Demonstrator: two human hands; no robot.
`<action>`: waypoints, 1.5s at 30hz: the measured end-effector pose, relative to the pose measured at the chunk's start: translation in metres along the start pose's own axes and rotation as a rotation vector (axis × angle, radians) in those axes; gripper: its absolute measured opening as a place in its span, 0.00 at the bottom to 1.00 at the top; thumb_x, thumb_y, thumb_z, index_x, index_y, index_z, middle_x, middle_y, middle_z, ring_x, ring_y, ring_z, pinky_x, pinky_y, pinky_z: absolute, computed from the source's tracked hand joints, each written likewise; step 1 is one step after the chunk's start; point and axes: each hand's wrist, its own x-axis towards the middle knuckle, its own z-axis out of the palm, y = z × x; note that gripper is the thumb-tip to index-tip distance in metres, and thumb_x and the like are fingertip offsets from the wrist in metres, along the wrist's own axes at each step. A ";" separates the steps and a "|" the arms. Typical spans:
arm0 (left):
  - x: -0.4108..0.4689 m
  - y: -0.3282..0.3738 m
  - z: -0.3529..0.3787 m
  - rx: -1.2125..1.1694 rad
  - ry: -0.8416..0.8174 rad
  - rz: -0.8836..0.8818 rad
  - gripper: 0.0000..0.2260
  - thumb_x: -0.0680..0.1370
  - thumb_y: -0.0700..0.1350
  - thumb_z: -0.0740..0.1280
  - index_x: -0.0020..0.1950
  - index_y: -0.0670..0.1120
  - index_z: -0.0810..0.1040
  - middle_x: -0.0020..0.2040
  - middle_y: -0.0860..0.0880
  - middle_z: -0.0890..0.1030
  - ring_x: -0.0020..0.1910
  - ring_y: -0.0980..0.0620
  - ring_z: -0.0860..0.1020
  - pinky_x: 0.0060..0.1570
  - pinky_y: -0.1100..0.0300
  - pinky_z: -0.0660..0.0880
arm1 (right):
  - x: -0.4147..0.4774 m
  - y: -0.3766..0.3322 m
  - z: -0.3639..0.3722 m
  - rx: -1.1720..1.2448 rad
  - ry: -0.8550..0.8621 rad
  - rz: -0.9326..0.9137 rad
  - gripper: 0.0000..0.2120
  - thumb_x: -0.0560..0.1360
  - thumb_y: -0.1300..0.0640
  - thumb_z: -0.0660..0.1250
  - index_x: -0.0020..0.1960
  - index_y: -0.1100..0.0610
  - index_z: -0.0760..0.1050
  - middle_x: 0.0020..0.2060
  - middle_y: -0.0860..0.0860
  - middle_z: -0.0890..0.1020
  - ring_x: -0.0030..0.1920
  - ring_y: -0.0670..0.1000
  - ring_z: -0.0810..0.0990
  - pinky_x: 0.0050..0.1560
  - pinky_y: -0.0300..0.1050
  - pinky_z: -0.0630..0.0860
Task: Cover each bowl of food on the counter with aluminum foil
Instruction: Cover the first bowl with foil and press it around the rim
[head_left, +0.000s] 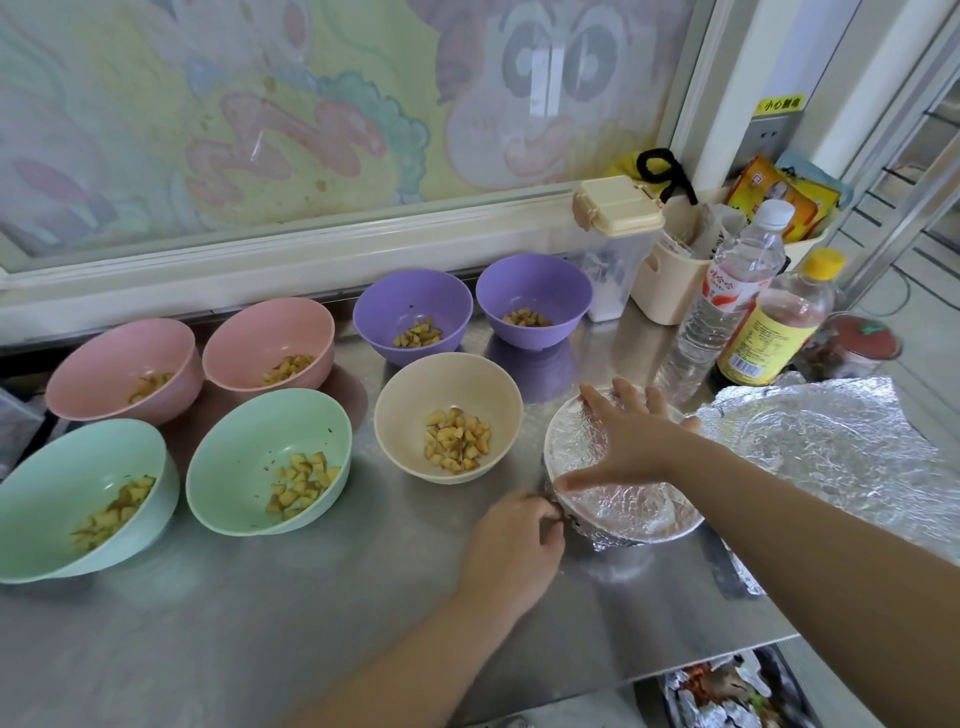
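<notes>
Toward the right end of the steel bench (260, 623), just right of an open beige bowl (395, 415): the covered bowl (649, 535), wrapped over the top in crinkled foil (587, 441). Pressed flat on that foil from above, the right hand (628, 441), fingers straight and spread apart. Down at the bowl's near-left rim, the left hand (514, 540), fingers curled together and pinching the foil's edge. Uncovered, each with diced yellowish food: the beige bowl, a purple bowl (384, 312) and a second purple bowl (561, 291) behind it, a pink bowl (104, 364), a second pink bowl (239, 338), a green bowl (234, 457), a second green bowl (52, 493) farther left. Just right of the covered bowl, a loose crumpled foil sheet (831, 441).
</notes>
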 end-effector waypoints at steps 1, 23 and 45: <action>0.004 -0.003 -0.003 0.006 0.007 0.002 0.07 0.77 0.50 0.66 0.50 0.51 0.82 0.52 0.57 0.79 0.51 0.55 0.79 0.52 0.59 0.75 | 0.000 0.000 0.000 0.001 0.000 0.000 0.69 0.51 0.16 0.67 0.79 0.36 0.33 0.81 0.47 0.34 0.79 0.64 0.34 0.67 0.85 0.43; 0.022 -0.014 0.017 -0.318 0.013 0.078 0.12 0.69 0.51 0.79 0.38 0.45 0.81 0.39 0.53 0.81 0.37 0.54 0.81 0.43 0.53 0.78 | -0.005 -0.001 0.001 -0.002 0.029 -0.006 0.68 0.53 0.16 0.67 0.79 0.36 0.33 0.81 0.48 0.36 0.80 0.65 0.35 0.68 0.83 0.44; 0.050 0.048 0.019 -1.763 0.080 -0.550 0.23 0.84 0.49 0.49 0.63 0.41 0.80 0.56 0.39 0.84 0.52 0.44 0.84 0.47 0.52 0.81 | -0.012 -0.008 0.006 0.045 0.055 0.080 0.68 0.54 0.16 0.66 0.80 0.38 0.33 0.81 0.49 0.36 0.80 0.64 0.34 0.69 0.83 0.45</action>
